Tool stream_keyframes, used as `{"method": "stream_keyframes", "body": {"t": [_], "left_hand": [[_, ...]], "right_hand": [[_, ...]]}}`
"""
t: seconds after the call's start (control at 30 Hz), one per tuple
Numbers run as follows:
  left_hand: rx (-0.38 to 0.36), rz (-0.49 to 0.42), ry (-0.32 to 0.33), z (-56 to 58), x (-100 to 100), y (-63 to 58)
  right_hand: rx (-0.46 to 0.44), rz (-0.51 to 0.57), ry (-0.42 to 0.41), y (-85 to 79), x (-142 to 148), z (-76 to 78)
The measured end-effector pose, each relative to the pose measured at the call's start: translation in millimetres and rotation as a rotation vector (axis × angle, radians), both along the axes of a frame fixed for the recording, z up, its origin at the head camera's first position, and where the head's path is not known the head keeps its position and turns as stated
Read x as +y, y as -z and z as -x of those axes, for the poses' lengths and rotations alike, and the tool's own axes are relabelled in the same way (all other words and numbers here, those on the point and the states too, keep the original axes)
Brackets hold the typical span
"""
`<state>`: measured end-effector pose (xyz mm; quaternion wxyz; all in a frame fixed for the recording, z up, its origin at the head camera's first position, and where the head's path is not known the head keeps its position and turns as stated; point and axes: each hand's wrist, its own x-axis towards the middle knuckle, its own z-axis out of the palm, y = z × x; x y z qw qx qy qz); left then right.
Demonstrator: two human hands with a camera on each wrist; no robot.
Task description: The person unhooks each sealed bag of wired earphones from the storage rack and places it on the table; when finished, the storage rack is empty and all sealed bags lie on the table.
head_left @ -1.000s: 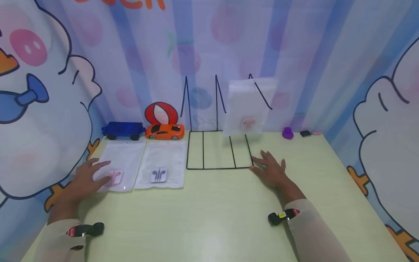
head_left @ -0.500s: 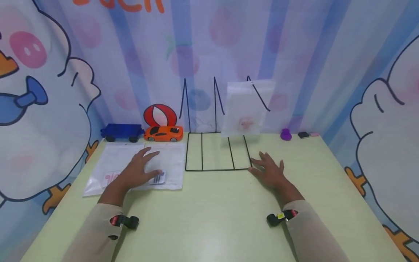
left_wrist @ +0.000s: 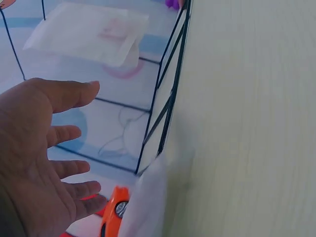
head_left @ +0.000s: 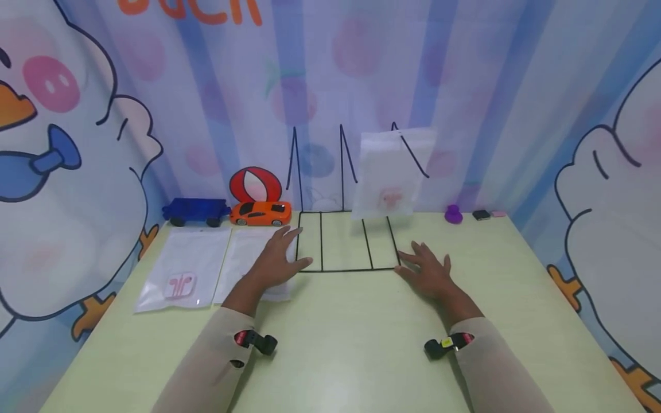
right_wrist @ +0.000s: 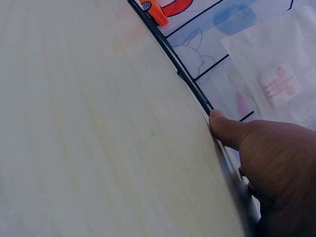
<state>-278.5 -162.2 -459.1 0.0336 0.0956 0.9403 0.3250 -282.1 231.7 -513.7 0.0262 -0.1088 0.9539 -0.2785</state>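
A black wire rack [head_left: 346, 270] with upright hooks stands at the back of the table. On its right hook hangs a white zip bag [head_left: 392, 172] with a pink-patterned case inside. My left hand [head_left: 273, 261], fingers spread and holding nothing, is over the right part of a second bag [head_left: 237, 252], near the rack's left front corner; it hides that bag's earphone case. To the left lies another bag [head_left: 198, 252] with a pink earphone case [head_left: 179, 285]. My right hand [head_left: 426, 272] has its fingers spread, thumb and fingertips touching the rack's right front corner.
A blue toy cart [head_left: 195, 211] and an orange toy car [head_left: 261, 213] line the back edge left of the rack. To its right sit a small purple toy [head_left: 453, 214], a small black block [head_left: 481, 214] and a pink one [head_left: 498, 214]. A printed curtain [head_left: 351, 57] hangs behind.
My left hand has moved right, from the left bag across the second bag to the rack's left side. The left bag's front has shifted left. My right hand stays at the rack corner.
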Motion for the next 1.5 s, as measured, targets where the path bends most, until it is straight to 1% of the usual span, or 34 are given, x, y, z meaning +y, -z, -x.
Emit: {"method": "stream_keyframes", "body": {"t": [0.13, 0.23, 0.33, 0.4, 0.5, 0.63, 0.7, 0.77, 0.93, 1.17, 1.33, 1.5], "left_hand": [[0.039, -0.092, -0.015, 4.5, 24, 10.0], [0.073, -0.126, -0.043, 5.6, 41, 17.6], [0.089, -0.112, -0.057, 6.5, 56, 23.4], [0.099, -0.088, -0.052, 8.2, 63, 27.5], [0.089, -0.059, -0.04, 10.2, 71, 32.5], [0.087, -0.07, -0.03, 12.8, 76, 37.1], [0.102, -0.088, -0.023, 15.0, 78, 39.4], [0.107, -0.084, -0.019, 17.0, 80, 42.6], [0.097, -0.026, -0.01, 18.5, 84, 51.1], [0.132, 0.006, -0.009, 18.3, 87, 59.5], [0.145, 0.044, -0.001, 16.4, 88, 62.0], [0.133, 0.044, -0.012, 14.8, 92, 62.5]], "right_hand": [[0.001, -0.006, 0.007, 0.8, -1, 0.4], [-0.002, -0.004, 0.004, 0.7, -1, 0.9], [-0.001, -0.003, 0.002, 0.6, -2, 1.5], [0.002, -0.002, 0.001, 0.9, -3, 2.0], [0.002, -0.001, -0.003, 1.1, -3, 2.4], [0.002, -0.006, -0.006, 1.0, -2, 2.9], [0.003, -0.004, -0.005, 1.2, -2, 3.0], [0.006, -0.003, -0.005, 2.0, -1, 3.2], [-0.002, 0.009, -0.015, 3.9, -1, 3.6], [-0.002, -0.001, -0.005, 3.3, -1, 1.7], [-0.021, 0.016, -0.002, 2.9, 0, 2.5], [-0.034, 0.053, 0.004, 0.7, 6, 8.0]]}}
